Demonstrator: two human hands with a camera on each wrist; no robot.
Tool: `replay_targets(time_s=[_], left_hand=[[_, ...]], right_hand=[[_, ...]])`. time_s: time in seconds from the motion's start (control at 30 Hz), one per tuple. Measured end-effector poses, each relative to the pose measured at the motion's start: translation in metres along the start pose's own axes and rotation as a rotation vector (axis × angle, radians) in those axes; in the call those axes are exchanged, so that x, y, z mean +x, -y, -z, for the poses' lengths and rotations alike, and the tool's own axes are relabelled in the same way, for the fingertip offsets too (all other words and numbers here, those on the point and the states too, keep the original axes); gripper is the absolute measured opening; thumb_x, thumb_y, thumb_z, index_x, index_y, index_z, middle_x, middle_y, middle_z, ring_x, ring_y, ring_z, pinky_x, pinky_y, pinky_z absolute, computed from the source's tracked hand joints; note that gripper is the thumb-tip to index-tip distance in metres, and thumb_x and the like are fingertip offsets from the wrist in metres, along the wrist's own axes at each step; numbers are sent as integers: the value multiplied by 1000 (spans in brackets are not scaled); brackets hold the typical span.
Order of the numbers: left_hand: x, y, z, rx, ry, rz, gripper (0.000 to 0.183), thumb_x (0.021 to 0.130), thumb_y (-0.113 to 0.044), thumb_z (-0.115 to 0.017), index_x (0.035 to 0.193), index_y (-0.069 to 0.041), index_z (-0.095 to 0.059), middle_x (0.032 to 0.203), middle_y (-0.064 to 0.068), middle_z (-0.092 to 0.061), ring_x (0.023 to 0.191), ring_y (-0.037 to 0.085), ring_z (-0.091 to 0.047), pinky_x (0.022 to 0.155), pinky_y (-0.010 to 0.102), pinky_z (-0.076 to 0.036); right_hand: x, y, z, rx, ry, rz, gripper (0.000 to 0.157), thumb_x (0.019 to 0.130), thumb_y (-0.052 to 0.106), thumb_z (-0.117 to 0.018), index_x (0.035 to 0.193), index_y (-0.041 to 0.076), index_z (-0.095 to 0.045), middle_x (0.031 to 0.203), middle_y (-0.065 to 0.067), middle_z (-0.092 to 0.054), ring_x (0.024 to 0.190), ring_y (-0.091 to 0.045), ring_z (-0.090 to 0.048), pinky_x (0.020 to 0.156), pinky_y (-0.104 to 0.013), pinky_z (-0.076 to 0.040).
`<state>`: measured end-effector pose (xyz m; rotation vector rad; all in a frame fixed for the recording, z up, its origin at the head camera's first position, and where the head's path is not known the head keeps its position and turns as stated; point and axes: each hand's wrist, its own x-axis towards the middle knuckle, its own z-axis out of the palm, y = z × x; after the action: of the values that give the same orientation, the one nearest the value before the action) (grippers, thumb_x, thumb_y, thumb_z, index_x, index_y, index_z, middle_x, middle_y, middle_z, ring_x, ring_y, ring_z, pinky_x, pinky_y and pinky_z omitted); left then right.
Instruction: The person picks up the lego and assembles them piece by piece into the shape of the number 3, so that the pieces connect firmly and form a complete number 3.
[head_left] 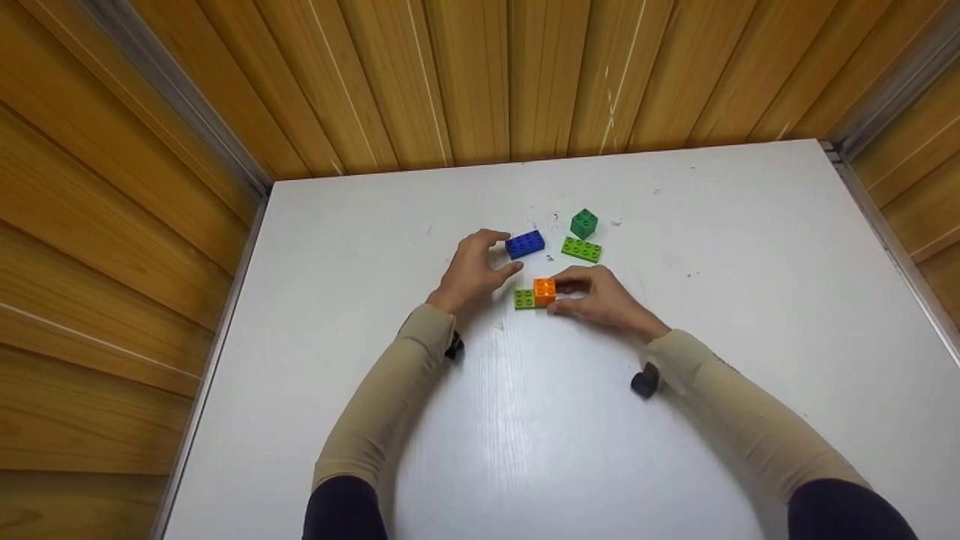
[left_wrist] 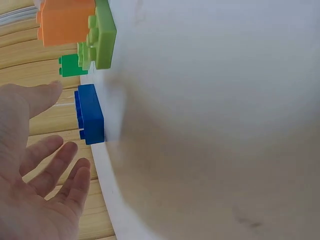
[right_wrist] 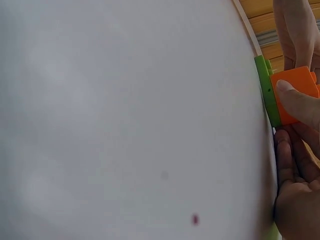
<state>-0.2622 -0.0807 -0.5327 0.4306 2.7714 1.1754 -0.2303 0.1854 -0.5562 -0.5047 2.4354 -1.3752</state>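
Observation:
My right hand (head_left: pixel 602 297) pinches an orange building brick (head_left: pixel 545 289), which sits on the right half of a flat light green brick (head_left: pixel 523 299). In the right wrist view the thumb (right_wrist: pixel 300 106) lies along the orange brick's side. The left half of the light green brick shows bare studs. A blue eight-stud brick (head_left: pixel 525 244) lies behind this stack. My left hand (head_left: pixel 474 264) is spread at the blue brick's left end, holding nothing. The left wrist view shows the fingers (left_wrist: pixel 55 167) relaxed, with a gap to the blue brick.
Behind my right hand lies a second flat light green brick (head_left: pixel 581 249). A dark green brick (head_left: pixel 584 223) stands just beyond it. The white table (head_left: pixel 360 247) ends at slatted wood panels (head_left: pixel 472 82) at the back and sides.

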Motion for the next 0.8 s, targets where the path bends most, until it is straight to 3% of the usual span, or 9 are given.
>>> replay_targets(time_s=[0.17, 0.43, 0.8], left_hand=[[11, 2, -3, 8, -5, -1, 61, 97, -35, -81, 148, -7, -62, 148, 10, -63, 139, 28, -56, 123, 43, -42], [21, 6, -8, 14, -9, 15, 59, 98, -33, -81, 146, -6, -63, 147, 10, -64, 141, 27, -55, 125, 41, -41], [35, -1, -16, 20, -4, 46, 55, 97, -30, -83, 144, -7, -66, 141, 8, -66, 135, 24, -56, 122, 37, -43]], right_hand=[[0, -2, -1, 16, -4, 1, 49, 87, 29, -92, 130, 12, -77, 124, -7, -77, 116, -26, -72, 111, -49, -53], [2, -3, -2, 32, -6, 10, 47, 85, 28, -93, 127, 14, -78, 121, -6, -78, 115, -26, -72, 111, -48, -53], [1, -3, -2, 12, -17, -1, 49, 84, 29, -93, 128, 14, -78, 122, -4, -78, 116, -25, -71, 113, -49, -51]])
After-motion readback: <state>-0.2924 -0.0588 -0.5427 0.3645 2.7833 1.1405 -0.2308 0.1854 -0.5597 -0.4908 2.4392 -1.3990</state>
